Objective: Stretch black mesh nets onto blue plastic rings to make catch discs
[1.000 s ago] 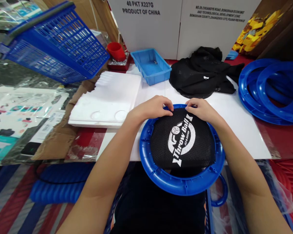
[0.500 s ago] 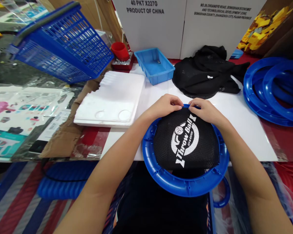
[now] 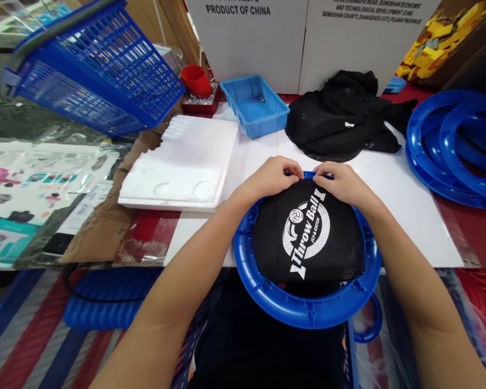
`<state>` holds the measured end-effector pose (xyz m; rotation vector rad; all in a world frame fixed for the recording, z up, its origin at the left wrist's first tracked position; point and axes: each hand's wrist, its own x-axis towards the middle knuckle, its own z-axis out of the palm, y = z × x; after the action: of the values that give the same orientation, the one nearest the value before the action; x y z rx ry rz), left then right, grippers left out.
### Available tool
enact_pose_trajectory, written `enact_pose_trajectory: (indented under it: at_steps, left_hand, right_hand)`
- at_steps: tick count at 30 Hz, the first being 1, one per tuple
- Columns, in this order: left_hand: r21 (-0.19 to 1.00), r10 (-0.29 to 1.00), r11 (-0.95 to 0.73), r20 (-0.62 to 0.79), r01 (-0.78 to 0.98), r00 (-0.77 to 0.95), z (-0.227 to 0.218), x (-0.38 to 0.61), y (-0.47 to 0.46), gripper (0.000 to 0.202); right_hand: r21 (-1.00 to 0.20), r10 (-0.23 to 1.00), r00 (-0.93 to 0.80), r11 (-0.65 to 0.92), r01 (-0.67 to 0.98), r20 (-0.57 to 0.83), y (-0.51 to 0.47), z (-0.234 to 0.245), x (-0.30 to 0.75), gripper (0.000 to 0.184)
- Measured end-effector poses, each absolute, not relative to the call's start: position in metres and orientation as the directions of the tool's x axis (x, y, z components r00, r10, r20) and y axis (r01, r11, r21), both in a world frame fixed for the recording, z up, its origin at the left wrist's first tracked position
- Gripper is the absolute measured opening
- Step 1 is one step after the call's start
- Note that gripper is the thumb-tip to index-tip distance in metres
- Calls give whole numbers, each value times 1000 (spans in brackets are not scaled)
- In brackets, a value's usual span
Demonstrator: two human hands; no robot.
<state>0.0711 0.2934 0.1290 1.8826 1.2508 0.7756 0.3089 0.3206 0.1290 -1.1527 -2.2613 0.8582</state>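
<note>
A blue plastic ring rests partly over the table's front edge, close to my body. Across its opening lies a black mesh net printed "Throw Ball" in white; a gap shows between the net and the ring's near side. At the far rim, my left hand pinches the net's edge against the ring. Just to its right, my right hand is closed on the same edge, fingertips bent over the rim. A short stretch of blue rim shows between the two hands.
Black mesh pieces are heaped beyond the ring. Several blue rings are stacked at right. A light-blue tray, a white foam slab and a red cup stand left of centre. A blue basket leans farther left.
The camera view has shifted slightly. Both hands keep their pinch on the net at the far rim, and the ring and net look almost the same.
</note>
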Motion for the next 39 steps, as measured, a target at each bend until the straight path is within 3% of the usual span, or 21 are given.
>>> enact_pose_trajectory:
  at_steps: [6, 11, 17, 21, 27, 30, 34, 39]
  left_hand:
    - [632, 899, -426, 216, 647, 381, 130, 77, 286, 27]
    - [556, 852, -500, 180, 664, 491, 132, 69, 283, 29]
    - [428, 864, -493, 132, 758, 487, 137, 78, 276, 27]
    - [305, 900, -432, 81, 849, 428, 142, 80, 270, 27]
    - [103, 977, -207, 73, 973, 200, 154, 76, 263, 39]
    - [100, 975, -176, 156, 979, 159, 156, 75, 264, 45]
    - [232, 885, -441, 272, 867, 378, 148, 77, 269, 28]
    - [413, 830, -555, 208, 723, 518, 132, 78, 274, 30]
  right_hand:
    - [-713, 827, -553, 448, 539, 103, 323, 129, 310, 15]
    - [-724, 828, -554, 436, 534, 90, 325, 128, 310, 16]
    - [-734, 785, -612, 470, 491, 93, 325, 131, 316, 20]
    - [-730, 777, -625, 473, 493, 82, 325, 142, 343, 24]
    - [-673, 737, -667, 546, 499, 104, 330, 154, 377, 23]
    - [-647, 686, -709, 617, 448, 164, 329, 150, 369, 25]
    - [-625, 647, -737, 661, 415, 195, 326, 133, 348, 38]
    - [-596, 643, -754, 660, 456, 135, 326, 122, 343, 46]
